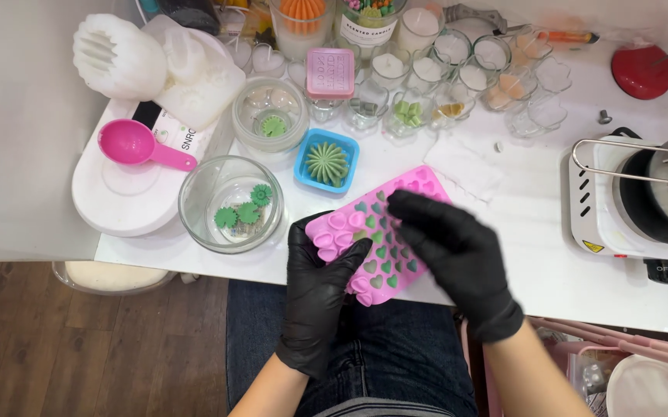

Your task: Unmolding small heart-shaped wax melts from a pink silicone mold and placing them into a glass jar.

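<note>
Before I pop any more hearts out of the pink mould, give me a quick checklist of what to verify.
1. Left hand grips the near end of the pink heart mould: ok.
2. Right hand lies on top of the mould, fingers over the cavities: ok.
3. Mould supported: not ok; its near end overhangs the white table edge, above the lap.
4. Hearts left to release: ok; green and teal fills show in many cavities.
5. Glass bowl with green flower pieces stands close on the left: ok.
6. Hot plate with pot sits apart on the right; whether it is on: cannot tell.
</note>
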